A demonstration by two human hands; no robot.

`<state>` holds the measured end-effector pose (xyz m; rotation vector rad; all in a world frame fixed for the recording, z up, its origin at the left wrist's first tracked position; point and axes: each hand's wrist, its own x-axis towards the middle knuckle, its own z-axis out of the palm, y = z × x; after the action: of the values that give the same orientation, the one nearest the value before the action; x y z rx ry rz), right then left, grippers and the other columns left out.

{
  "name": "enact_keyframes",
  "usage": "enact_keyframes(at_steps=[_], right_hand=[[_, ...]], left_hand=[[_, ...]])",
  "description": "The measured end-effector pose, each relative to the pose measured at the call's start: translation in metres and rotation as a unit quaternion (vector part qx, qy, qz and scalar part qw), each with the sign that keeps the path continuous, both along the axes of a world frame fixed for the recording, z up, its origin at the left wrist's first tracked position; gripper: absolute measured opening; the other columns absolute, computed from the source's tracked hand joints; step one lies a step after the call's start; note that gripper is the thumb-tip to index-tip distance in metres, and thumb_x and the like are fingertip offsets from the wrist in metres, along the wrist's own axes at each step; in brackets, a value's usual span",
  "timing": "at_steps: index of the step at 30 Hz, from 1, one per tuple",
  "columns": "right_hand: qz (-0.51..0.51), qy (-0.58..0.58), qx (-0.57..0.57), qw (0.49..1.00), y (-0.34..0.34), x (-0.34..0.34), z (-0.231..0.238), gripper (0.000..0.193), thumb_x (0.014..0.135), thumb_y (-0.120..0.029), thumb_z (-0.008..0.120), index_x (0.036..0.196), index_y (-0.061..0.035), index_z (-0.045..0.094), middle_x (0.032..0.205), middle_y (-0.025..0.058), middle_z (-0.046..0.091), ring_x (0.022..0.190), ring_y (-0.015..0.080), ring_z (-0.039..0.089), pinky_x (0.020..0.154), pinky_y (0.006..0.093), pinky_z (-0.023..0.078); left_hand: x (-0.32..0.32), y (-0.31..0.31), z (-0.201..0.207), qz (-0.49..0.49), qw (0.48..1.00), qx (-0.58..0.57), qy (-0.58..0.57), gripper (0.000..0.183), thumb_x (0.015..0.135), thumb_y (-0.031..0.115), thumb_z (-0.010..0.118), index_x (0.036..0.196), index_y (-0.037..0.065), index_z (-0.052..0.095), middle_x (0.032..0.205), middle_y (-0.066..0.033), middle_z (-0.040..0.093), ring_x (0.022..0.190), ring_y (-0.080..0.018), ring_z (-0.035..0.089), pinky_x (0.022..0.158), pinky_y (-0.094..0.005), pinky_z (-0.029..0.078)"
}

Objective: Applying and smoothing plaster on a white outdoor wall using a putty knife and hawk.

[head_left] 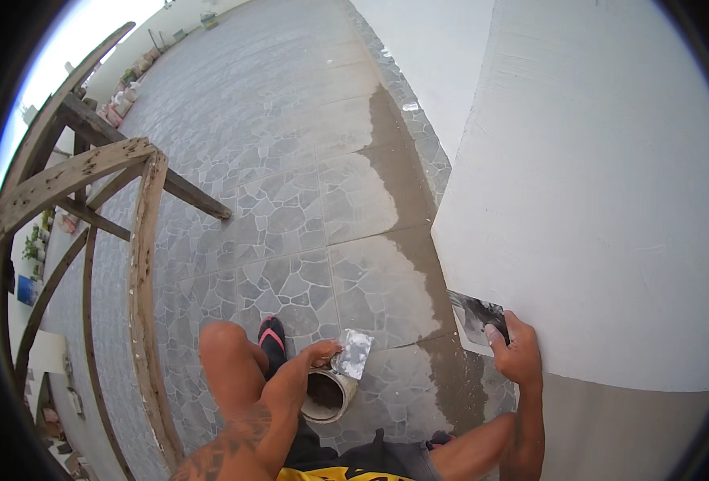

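Note:
My left hand [322, 353] is closed on the edge of a flat metal plate smeared with white putty [356, 353], held just above a round bucket [349, 389]. The bucket stands on the tiles between my legs, and its inside looks dark. Out to the right, my right hand [521, 353] grips a wide metal putty knife [475, 321], with the thumb on top of the blade. That blade is at the corner edge of the white wall [579, 208]; whether it touches the wall I cannot tell.
A worn wooden trestle [142, 264] rises on the left, its legs on the stone-patterned tiles [278, 200]. A wet-looking brown strip [407, 176] runs along the wall's foot. Sacks [118, 104] lie at the far left. Below the white coat, the wall shows a grey band [627, 413].

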<state>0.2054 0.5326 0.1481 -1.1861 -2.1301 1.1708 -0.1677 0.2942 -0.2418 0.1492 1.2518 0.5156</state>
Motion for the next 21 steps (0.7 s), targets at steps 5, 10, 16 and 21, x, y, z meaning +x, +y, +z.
enact_keyframes(at_steps=[5, 10, 16, 21], right_hand=[[0.008, 0.07, -0.027, 0.997, -0.006, -0.023, 0.026, 0.017, 0.087, -0.008, 0.061, 0.099, 0.0038, 0.061, 0.083, 0.0184, 0.063, 0.069, 0.0309, 0.06, 0.066, 0.0365, 0.048], [-0.056, 0.043, 0.035, 0.997, -0.029, 0.039, -0.013, 0.017, 0.088, -0.012, 0.062, 0.097, 0.0022, 0.061, 0.077, 0.0139, 0.06, 0.062, 0.0248, 0.052, 0.062, 0.0337, 0.045], [-0.103, 0.073, 0.032, 0.991, -0.108, 0.078, -0.013, 0.022, 0.089, -0.015, 0.061, 0.104, 0.0, 0.064, 0.086, 0.0152, 0.064, 0.072, 0.0281, 0.061, 0.066, 0.0363, 0.049], [-0.126, 0.055, 0.017, 0.99, -0.144, 0.107, -0.003, 0.022, 0.089, -0.017, 0.061, 0.103, -0.0002, 0.065, 0.09, 0.0151, 0.065, 0.075, 0.0291, 0.062, 0.068, 0.0377, 0.049]], left_hand=[[-0.02, -0.064, -0.033, -0.209, 0.915, 0.319, 0.128, 0.031, 0.101, 0.026, 0.05, 0.12, 0.001, 0.048, 0.102, -0.0107, 0.059, 0.096, -0.0218, 0.061, 0.077, -0.0376, 0.05], [0.178, -0.009, 0.001, -0.093, 0.987, -0.091, -0.089, 0.03, 0.103, 0.021, 0.046, 0.128, 0.006, 0.041, 0.112, -0.0091, 0.058, 0.098, -0.0249, 0.063, 0.086, -0.0466, 0.054], [0.178, 0.009, 0.043, -0.158, 0.987, 0.026, 0.022, 0.032, 0.104, 0.021, 0.039, 0.131, 0.004, 0.039, 0.122, -0.0171, 0.054, 0.108, -0.0342, 0.06, 0.093, -0.0501, 0.052], [0.185, 0.002, 0.066, -0.213, 0.971, 0.02, 0.107, 0.031, 0.104, 0.02, 0.041, 0.127, 0.0, 0.042, 0.118, -0.0171, 0.055, 0.106, -0.0311, 0.061, 0.092, -0.047, 0.053]])
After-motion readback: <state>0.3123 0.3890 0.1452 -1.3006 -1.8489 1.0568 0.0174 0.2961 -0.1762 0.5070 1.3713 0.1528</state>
